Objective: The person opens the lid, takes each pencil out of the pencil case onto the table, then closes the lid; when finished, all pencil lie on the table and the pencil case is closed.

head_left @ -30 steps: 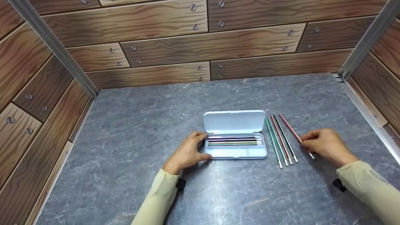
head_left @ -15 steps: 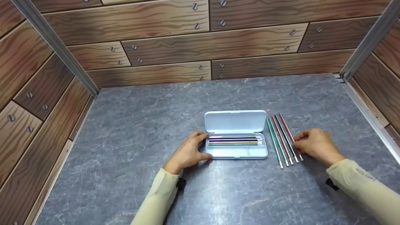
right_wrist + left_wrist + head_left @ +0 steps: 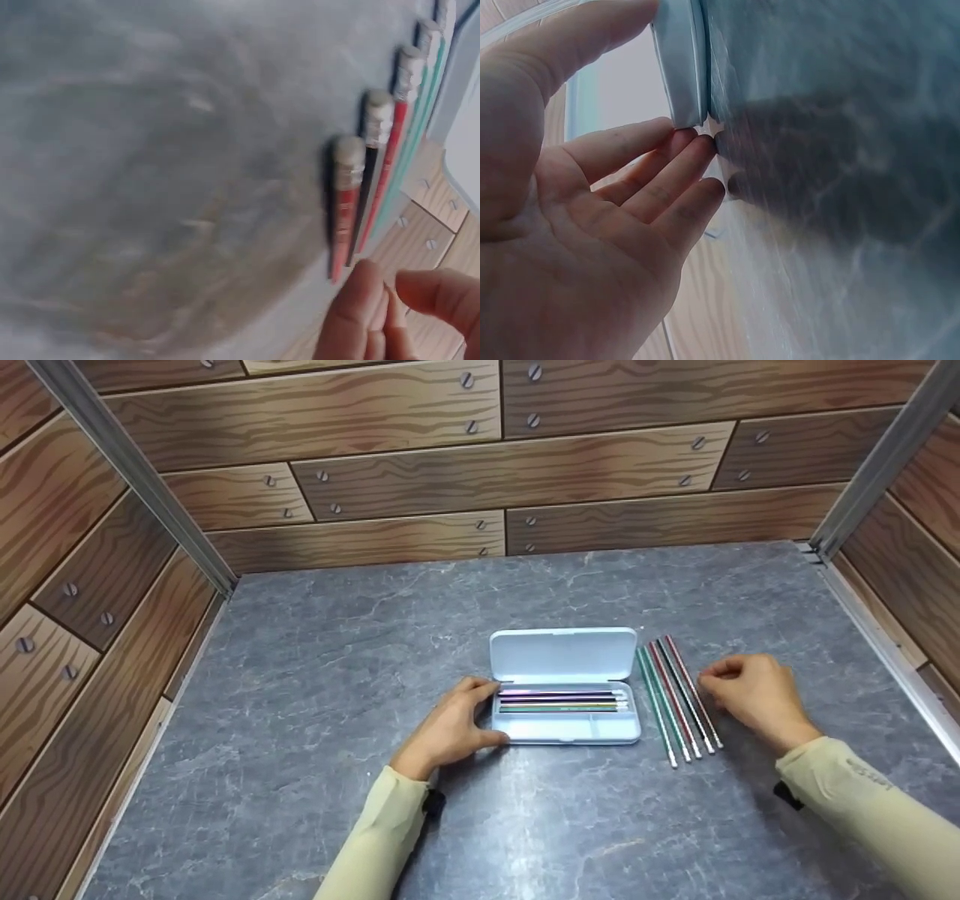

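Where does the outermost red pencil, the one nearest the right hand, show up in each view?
Head: red pencil, right end of the row, beside the right hand.
Left wrist: not in view.
Right wrist: red pencil, lowest of the row, eraser end up.
Shared landmark: pencil case.

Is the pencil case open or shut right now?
Open. The pencil case has its lid folded back, and pencils show inside the tray.
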### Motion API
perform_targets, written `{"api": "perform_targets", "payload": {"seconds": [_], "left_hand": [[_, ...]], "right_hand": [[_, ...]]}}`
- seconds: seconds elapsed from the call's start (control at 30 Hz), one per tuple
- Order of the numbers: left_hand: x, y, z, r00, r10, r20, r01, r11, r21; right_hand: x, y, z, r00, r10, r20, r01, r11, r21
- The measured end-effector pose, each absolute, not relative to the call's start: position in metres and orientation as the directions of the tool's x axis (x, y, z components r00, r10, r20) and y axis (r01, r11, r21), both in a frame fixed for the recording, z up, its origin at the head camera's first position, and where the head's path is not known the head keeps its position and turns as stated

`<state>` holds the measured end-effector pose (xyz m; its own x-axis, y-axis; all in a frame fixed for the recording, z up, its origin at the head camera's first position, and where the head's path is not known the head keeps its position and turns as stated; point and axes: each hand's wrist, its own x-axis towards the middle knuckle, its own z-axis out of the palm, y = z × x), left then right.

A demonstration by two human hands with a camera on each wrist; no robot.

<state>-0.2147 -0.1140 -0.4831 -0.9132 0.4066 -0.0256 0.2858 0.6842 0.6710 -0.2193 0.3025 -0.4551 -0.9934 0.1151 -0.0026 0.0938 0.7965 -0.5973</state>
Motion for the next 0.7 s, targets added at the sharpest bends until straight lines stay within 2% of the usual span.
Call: {"api": "perform_targets", "payload": {"seconds": [0.13,0.33,0.4,0.53,0.6,0.7], "left_hand": [[-0.214,-0.115,-0.484,-0.911,0.412,-0.023,0.292,0.684,0.669],[-0.215,-0.116,-0.481,-0.915,0.403,-0.014,0.292,0.686,0.667],[-0.215,-0.116,-0.481,-0.916,0.402,-0.018,0.288,0.687,0.668],[-0.214,-0.116,-0.482,-0.913,0.407,-0.028,0.286,0.688,0.666],[-0.214,-0.116,-0.482,-0.912,0.41,-0.025,0.291,0.688,0.665],[-0.214,-0.115,-0.483,-0.911,0.412,-0.023,0.296,0.692,0.659]], "right_hand": [[-0.222,0.286,-0.454,-0.992,0.037,0.124,-0.045,0.801,-0.597],[-0.23,0.245,-0.461,-0.956,-0.242,0.167,-0.293,0.734,-0.613],[-0.232,0.232,-0.465,-0.907,-0.356,0.223,-0.418,0.71,-0.566],[-0.236,0.211,-0.471,-0.765,-0.546,0.341,-0.644,0.656,-0.394],[-0.238,0.204,-0.473,-0.71,-0.602,0.365,-0.703,0.638,-0.316],[-0.24,0.198,-0.475,-0.664,-0.645,0.378,-0.744,0.622,-0.245]]}}
